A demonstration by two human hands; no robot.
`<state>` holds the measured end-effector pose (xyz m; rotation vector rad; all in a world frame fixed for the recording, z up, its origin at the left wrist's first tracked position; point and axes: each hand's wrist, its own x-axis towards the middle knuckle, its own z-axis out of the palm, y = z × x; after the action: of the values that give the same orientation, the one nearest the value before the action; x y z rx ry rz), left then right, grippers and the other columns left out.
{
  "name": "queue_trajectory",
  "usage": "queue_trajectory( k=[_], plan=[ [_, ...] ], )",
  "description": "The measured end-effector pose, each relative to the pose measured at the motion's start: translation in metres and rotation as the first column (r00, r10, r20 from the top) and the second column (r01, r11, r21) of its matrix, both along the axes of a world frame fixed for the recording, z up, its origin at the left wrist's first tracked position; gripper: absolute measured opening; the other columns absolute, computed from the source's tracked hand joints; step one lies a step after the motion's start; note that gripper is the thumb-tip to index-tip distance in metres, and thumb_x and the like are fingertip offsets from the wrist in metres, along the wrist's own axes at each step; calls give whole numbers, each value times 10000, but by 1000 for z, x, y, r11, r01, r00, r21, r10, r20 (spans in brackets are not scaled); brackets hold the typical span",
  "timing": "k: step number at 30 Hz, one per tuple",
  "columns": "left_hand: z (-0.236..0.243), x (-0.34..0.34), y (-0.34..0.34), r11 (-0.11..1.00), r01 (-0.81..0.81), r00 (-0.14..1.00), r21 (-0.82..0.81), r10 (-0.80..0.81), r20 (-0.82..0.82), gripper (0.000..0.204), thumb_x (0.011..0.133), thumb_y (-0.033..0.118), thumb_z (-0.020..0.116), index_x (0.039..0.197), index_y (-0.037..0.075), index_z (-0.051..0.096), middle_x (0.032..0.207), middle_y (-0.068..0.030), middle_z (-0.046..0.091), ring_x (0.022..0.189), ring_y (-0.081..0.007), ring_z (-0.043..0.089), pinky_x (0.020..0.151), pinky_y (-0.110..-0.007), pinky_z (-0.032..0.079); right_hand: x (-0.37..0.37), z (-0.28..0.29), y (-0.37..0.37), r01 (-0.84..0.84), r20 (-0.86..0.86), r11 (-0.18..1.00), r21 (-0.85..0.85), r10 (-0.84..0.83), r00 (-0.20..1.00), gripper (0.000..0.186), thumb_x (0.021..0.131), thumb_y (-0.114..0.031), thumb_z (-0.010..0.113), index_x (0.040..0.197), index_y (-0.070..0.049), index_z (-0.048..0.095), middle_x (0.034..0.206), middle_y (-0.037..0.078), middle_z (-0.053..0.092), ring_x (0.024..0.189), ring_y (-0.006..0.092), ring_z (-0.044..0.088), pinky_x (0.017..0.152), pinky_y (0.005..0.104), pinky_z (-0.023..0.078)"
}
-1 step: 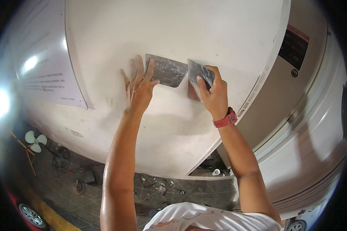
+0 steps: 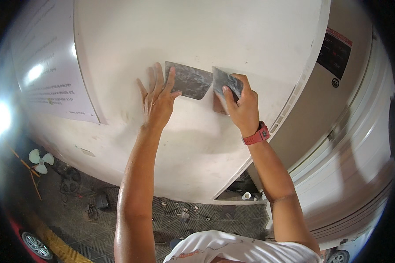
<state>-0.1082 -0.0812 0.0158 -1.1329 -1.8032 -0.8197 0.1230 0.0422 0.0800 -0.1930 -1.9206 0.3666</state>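
Observation:
My left hand lies flat on a large white curved panel, fingers spread, its fingertips pinning the left edge of a grey flat metal plate against the surface. My right hand, with a red watch on the wrist, grips a second grey scraper blade. That blade stands tilted, and its edge meets the right end of the plate. A brownish part of the scraper shows under my right palm.
A white printed sheet hangs on the panel at left. A grey body section with a black label runs along the right. Below lie a small white fan, dark scattered parts, a wheel and a yellow stripe.

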Motion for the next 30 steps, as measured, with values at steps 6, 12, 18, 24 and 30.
queue_trajectory(
  k=[6,12,18,24,30],
  plan=[
    [3,-3,4,999,22,1000,23,-22,-4,850,1001,403,711,1740,308,302,1833,-130,169,1672,-414,202,1291,-755,143,-6,3,-6,103,-21,993,66,-101,995,261,1023,-86,695,1269,-48,614,712,198,664,604,381,660,587,438,514],
    [2,-2,2,1000,-5,1000,12,5,-11,863,996,403,713,1743,304,293,1830,-133,179,1667,-426,208,1291,-753,144,-24,11,-22,68,40,986,155,-75,996,262,1002,-47,702,1249,-57,615,739,181,669,648,385,673,607,459,518],
    [4,3,4,1000,23,1000,-2,-23,16,862,1004,387,717,1745,303,285,1829,-142,180,1666,-432,209,1289,-754,139,-18,12,-16,101,-16,984,146,-100,995,257,999,-35,696,1239,-57,608,744,181,670,676,386,688,608,459,513],
    [3,1,1,1000,23,1000,9,-23,6,865,1000,385,722,1744,298,288,1829,-145,179,1667,-434,204,1286,-759,142,-19,21,-14,63,49,985,160,-72,996,267,983,-26,690,1233,-53,600,773,196,681,707,413,690,618,489,515],
    [5,-1,1,1000,-4,1000,8,4,2,854,1000,370,733,1738,291,312,1829,-149,179,1669,-426,203,1285,-760,141,-41,26,-22,43,86,954,295,-71,994,215,1015,-50,680,1220,-56,614,772,196,695,712,405,722,633,453,554]
  ],
)
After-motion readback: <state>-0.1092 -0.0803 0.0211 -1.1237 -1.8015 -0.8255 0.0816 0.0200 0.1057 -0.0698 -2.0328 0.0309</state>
